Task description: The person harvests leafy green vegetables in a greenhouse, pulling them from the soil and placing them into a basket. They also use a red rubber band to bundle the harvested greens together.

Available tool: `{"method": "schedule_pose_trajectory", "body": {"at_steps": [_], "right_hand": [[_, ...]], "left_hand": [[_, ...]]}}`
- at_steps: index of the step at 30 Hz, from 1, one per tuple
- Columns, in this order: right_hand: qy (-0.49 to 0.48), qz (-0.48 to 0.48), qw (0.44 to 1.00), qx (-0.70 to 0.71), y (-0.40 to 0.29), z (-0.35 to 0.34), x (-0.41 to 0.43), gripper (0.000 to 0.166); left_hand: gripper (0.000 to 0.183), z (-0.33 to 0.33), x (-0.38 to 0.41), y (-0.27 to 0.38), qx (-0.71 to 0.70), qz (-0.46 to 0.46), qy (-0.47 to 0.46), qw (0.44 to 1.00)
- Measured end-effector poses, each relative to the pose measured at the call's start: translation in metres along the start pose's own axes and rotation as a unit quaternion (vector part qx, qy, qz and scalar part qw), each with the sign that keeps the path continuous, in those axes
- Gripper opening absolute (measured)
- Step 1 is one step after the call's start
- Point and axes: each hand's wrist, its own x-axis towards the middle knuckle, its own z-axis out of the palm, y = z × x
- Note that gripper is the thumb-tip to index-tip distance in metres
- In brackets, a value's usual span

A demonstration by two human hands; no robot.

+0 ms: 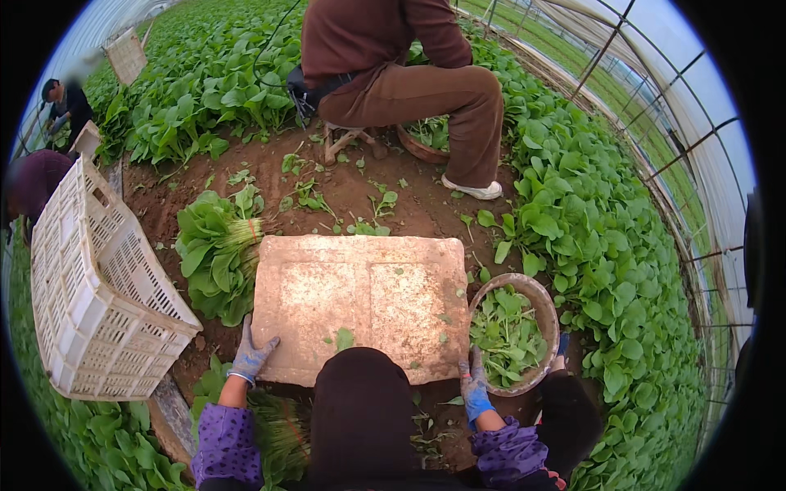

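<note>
A worn, soil-stained rectangular board or box lid (362,301) lies flat in front of me. My left hand (253,356), in a blue-and-grey work glove, grips its near left edge with the thumb on top. My right hand (474,386), gloved alike, is at the near right edge, between it and a round basin (549,307). Loose leafy greens (506,337) fill the basin. Tied bundles of leafy greens (215,251) rest on the soil left of the board. Another tied bundle (282,429) lies by my left forearm.
A white plastic crate (116,307) stands tilted at the left. A co-worker in brown (393,73) sits on a low stool (347,141) ahead, near another basin (424,147). Two people are at the far left. Rows of growing greens (620,307) flank the soil.
</note>
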Motion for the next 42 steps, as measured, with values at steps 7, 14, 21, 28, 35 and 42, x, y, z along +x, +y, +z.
{"method": "schedule_pose_trajectory", "body": {"at_steps": [7, 14, 21, 28, 35, 42], "right_hand": [[-0.029, 0.143, 0.948, 0.284, 0.078, -0.008, 0.008, 0.065], [0.04, 0.494, 0.746, 0.445, 0.081, -0.027, 0.0, 0.084], [0.347, 0.395, 0.675, 0.518, 0.151, -0.02, 0.015, 0.049], [0.252, 0.4, 0.712, 0.519, 0.125, -0.108, 0.065, 0.066], [0.072, 0.184, 0.957, 0.214, -0.092, -0.153, 0.002, 0.034], [0.338, -0.134, 0.907, 0.212, -0.191, -0.284, -0.224, 0.02]], "left_hand": [[0.091, 0.007, 0.061, 0.024, -0.099, 0.094, -0.06, 0.989], [0.082, 0.002, 0.111, -0.007, 0.021, 0.09, -0.085, 0.992], [0.08, -0.005, 0.119, -0.043, -0.039, 0.046, -0.079, 0.995], [0.079, 0.05, 0.102, -0.01, -0.031, 0.028, -0.097, 0.994], [0.084, 0.055, 0.169, 0.021, 0.145, 0.08, -0.025, 0.986], [0.056, 0.065, 0.198, 0.174, 0.007, 0.144, -0.175, 0.974]]}}
